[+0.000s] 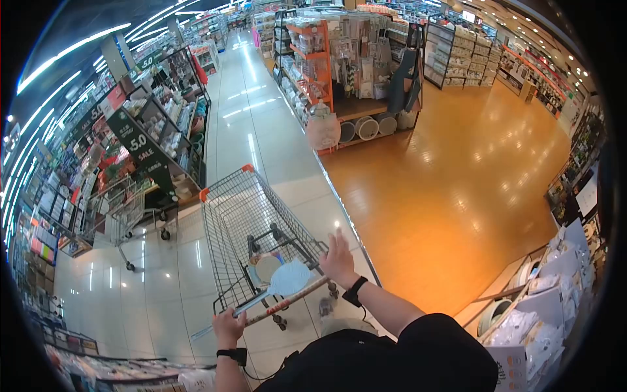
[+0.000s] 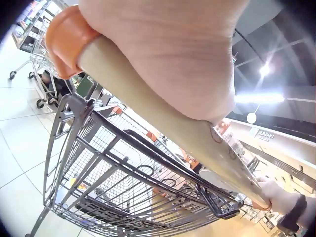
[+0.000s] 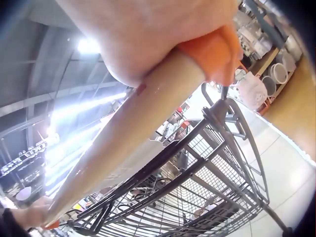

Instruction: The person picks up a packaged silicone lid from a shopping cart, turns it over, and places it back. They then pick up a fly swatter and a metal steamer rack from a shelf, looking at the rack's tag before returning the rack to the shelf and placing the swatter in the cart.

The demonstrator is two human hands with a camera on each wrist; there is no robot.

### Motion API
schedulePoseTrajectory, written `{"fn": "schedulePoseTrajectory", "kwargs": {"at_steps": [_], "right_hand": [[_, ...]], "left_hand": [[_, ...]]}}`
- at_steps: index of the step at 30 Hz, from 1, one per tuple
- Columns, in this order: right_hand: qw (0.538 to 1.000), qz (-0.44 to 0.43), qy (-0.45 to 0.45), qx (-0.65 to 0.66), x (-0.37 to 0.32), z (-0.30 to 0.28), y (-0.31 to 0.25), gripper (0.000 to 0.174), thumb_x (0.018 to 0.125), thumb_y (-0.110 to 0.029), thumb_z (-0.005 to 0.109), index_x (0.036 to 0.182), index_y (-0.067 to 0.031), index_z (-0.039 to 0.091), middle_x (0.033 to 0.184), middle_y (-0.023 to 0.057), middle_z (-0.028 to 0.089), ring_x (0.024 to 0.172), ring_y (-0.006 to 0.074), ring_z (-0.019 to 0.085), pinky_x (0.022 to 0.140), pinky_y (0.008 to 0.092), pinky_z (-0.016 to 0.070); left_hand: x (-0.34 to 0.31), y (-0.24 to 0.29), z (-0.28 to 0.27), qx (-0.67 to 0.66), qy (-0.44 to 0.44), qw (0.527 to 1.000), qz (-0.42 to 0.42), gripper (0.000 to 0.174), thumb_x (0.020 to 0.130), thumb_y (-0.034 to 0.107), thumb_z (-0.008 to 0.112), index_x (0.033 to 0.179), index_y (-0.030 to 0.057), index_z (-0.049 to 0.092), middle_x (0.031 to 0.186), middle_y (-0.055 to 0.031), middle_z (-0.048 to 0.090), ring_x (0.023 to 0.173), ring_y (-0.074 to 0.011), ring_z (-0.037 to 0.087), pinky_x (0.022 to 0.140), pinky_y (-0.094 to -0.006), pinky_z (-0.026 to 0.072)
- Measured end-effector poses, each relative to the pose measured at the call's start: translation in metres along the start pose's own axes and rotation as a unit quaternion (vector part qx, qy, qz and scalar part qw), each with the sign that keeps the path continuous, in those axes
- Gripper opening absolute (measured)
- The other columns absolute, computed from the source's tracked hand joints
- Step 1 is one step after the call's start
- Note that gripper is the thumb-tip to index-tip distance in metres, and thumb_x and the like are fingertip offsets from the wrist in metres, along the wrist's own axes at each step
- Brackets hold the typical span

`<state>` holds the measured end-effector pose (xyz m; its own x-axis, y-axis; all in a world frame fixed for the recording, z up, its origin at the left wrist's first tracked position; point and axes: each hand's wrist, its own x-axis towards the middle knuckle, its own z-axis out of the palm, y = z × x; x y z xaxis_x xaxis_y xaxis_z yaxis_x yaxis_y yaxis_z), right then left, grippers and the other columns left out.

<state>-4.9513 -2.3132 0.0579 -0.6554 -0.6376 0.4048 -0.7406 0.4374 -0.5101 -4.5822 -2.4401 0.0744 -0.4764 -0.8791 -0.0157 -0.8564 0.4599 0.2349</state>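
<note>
A metal shopping cart point(image 1: 245, 209) with orange corners stands in front of me on the tiled aisle. My left hand point(image 1: 228, 325) grips the left end of its beige handle point(image 1: 294, 298). My right hand point(image 1: 338, 256) rests its palm on the right end, fingers stretched forward. In the left wrist view the palm covers the handle point(image 2: 163, 116) next to its orange end cap point(image 2: 66, 39). The right wrist view shows the other orange cap point(image 3: 215, 52) under the palm. A light blue item point(image 1: 290, 277) and a round white plate point(image 1: 266, 266) lie in the basket.
A second cart point(image 1: 124, 212) stands at the left by a shelf with sale signs point(image 1: 140, 140). A display rack point(image 1: 326, 65) rises ahead at the edge of the wooden floor point(image 1: 457, 183). Stacked boxes point(image 1: 542, 307) line the right side. The tiled aisle point(image 1: 241, 111) runs ahead.
</note>
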Motion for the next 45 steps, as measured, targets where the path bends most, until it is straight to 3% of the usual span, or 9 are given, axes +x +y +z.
{"fn": "schedulePoseTrajectory", "kwargs": {"at_steps": [3,9,13,18,22,24,28,30,45], "right_hand": [[0.974,0.116,-0.185,0.061,0.046,0.002,-0.010,0.059,0.082,-0.021,0.059,0.133,0.0037,0.041,0.102,0.0235,0.063,0.088,0.0402,0.064,0.075,0.0515,0.0531],[0.972,0.098,-0.210,0.040,0.125,0.041,-0.010,0.058,0.082,-0.022,0.059,0.132,0.0024,0.041,0.108,0.0239,0.062,0.104,0.0406,0.059,0.085,0.0505,0.0500],[0.996,-0.055,0.025,-0.069,0.171,0.082,0.001,0.052,0.078,-0.017,0.061,0.122,0.0061,0.046,0.117,0.0263,0.056,0.115,0.0404,0.051,0.087,0.0490,0.0493],[0.988,0.084,-0.126,0.011,0.238,0.108,0.003,0.060,0.082,-0.022,0.058,0.132,0.0055,0.042,0.077,0.0204,0.067,0.074,0.0407,0.065,0.077,0.0495,0.0476],[0.987,0.096,-0.127,0.000,0.287,0.136,0.009,0.060,0.082,-0.022,0.058,0.132,0.0053,0.042,0.080,0.0215,0.067,0.078,0.0412,0.065,0.081,0.0508,0.0477],[0.983,-0.074,0.139,-0.100,0.311,0.159,0.021,0.058,0.082,-0.022,0.058,0.132,0.0043,0.043,0.082,0.0216,0.067,0.079,0.0417,0.065,0.088,0.0509,0.0473],[0.988,-0.020,0.117,-0.094,0.366,0.174,0.020,0.058,0.081,-0.023,0.059,0.128,0.0062,0.043,0.082,0.0211,0.068,0.078,0.0406,0.065,0.080,0.0511,0.0494],[0.978,0.153,-0.140,-0.020,0.394,0.171,0.013,0.056,0.083,-0.025,0.058,0.127,0.0055,0.043,0.083,0.0223,0.067,0.077,0.0411,0.066,0.074,0.0514,0.0515],[0.991,0.120,-0.046,-0.040,0.556,0.282,0.007,0.042,0.083,-0.021,0.059,0.118,0.0008,0.050,0.104,0.0197,0.062,0.101,0.0351,0.059,0.085,0.0461,0.0496]], "left_hand": [[0.047,-0.006,0.007,-0.006,0.005,1.000,0.008,0.038,0.080,0.047,0.065,0.080,0.0085,0.064,0.072,-0.0139,0.067,0.074,-0.0360,0.065,0.089,-0.0522,0.0459],[0.135,0.009,-0.003,-0.007,0.035,0.999,0.009,0.038,0.080,0.044,0.067,0.072,0.0071,0.063,0.067,-0.0150,0.065,0.068,-0.0369,0.063,0.078,-0.0479,0.0473],[0.196,0.020,-0.010,0.000,0.034,0.999,0.002,0.037,0.080,0.043,0.066,0.072,0.0075,0.063,0.068,-0.0144,0.066,0.068,-0.0365,0.063,0.078,-0.0470,0.0474],[0.271,0.024,-0.009,0.002,0.040,0.999,0.026,0.036,0.079,0.043,0.067,0.074,0.0077,0.063,0.068,-0.0144,0.066,0.069,-0.0363,0.064,0.075,-0.0465,0.0477],[0.330,0.032,-0.010,-0.002,0.043,0.998,0.035,0.036,0.079,0.043,0.068,0.074,0.0075,0.062,0.069,-0.0150,0.066,0.070,-0.0362,0.064,0.076,-0.0478,0.0476],[0.360,0.036,-0.008,-0.015,0.041,0.998,0.037,0.036,0.079,0.042,0.068,0.073,0.0073,0.062,0.069,-0.0153,0.065,0.070,-0.0362,0.064,0.079,-0.0497,0.0472],[0.422,0.044,-0.008,-0.024,0.027,0.998,0.054,0.036,0.079,0.043,0.067,0.074,0.0077,0.063,0.069,-0.0142,0.066,0.071,-0.0360,0.064,0.081,-0.0524,0.0465],[0.453,0.046,-0.004,-0.025,0.014,0.998,0.055,0.037,0.079,0.044,0.067,0.074,0.0079,0.063,0.069,-0.0140,0.066,0.071,-0.0357,0.064,0.081,-0.0521,0.0466],[0.669,0.049,-0.025,0.027,0.030,0.997,0.071,0.046,0.082,0.048,0.063,0.075,0.0027,0.068,0.074,-0.0205,0.067,0.075,-0.0395,0.066,0.070,-0.0487,0.0509]]}}
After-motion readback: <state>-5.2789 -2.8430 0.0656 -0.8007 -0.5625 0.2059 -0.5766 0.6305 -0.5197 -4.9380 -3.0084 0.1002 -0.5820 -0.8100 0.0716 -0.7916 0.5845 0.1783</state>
